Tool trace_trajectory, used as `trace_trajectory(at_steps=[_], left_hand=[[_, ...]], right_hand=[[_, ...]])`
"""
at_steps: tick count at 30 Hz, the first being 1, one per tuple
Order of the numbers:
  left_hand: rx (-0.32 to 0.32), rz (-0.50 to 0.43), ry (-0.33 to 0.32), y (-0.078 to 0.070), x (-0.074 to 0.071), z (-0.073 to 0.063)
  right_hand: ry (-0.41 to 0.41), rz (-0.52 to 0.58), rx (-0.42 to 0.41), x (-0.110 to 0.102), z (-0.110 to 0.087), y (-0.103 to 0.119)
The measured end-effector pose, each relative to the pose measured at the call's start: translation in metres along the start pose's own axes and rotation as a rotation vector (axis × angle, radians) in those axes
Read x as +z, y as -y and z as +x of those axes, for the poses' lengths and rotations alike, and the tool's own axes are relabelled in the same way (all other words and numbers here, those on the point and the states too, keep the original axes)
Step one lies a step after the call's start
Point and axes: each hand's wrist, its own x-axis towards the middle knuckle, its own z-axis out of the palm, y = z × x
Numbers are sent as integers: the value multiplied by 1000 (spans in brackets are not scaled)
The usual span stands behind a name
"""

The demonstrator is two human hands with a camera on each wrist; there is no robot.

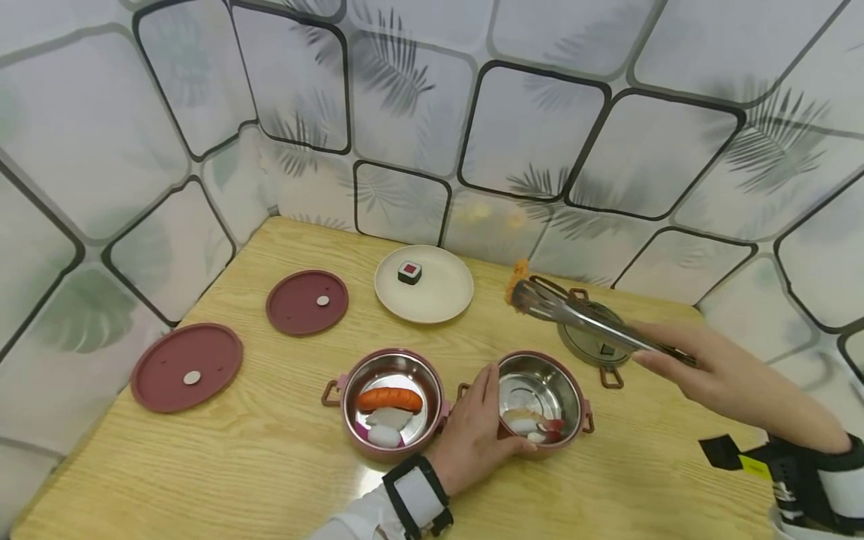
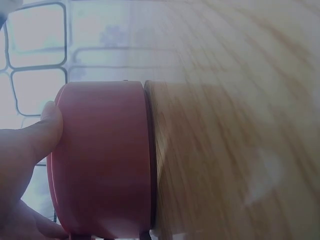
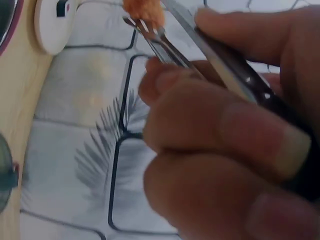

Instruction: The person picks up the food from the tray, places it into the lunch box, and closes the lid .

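Observation:
My left hand [image 1: 472,429] grips the right-hand pink pot [image 1: 565,388] at its left side, its thumb along the near rim. In the left wrist view that pot's outer wall [image 2: 102,160] stands on the wood. Inside lie a shrimp-like piece [image 1: 533,421] and whitish pieces. My right hand [image 1: 715,375] holds metal tongs [image 1: 587,319] up over the table's far right. Their tips pinch a rough orange food piece [image 3: 145,11]. Left of my left hand, a matching pot [image 1: 391,364] contains an orange scored sausage [image 1: 390,399] and white and purple pieces.
A cream plate [image 1: 432,304] at the back bears a sushi roll [image 1: 409,272]. Two dark red lids [image 1: 304,319] lie at the left. Behind the tongs sits a glass-topped pot [image 1: 583,346] with brown handles. A patterned wall [image 1: 405,120] borders the table's back.

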Motion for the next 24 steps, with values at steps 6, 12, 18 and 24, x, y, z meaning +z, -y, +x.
trace_trajectory(at_steps=[6,12,18,24], left_hand=[[-5,2,9,0,-2,0],[-6,15,12,1,-2,0],[-4,23,7,1,0,0],[-6,20,8,0,1,-1]], right_hand=[[125,-27,14,4,-34,-27],[286,-102,31,15,-35,-43],[333,-114,30,23,-28,-36],[365,-175,-3,32,-18,-31]])
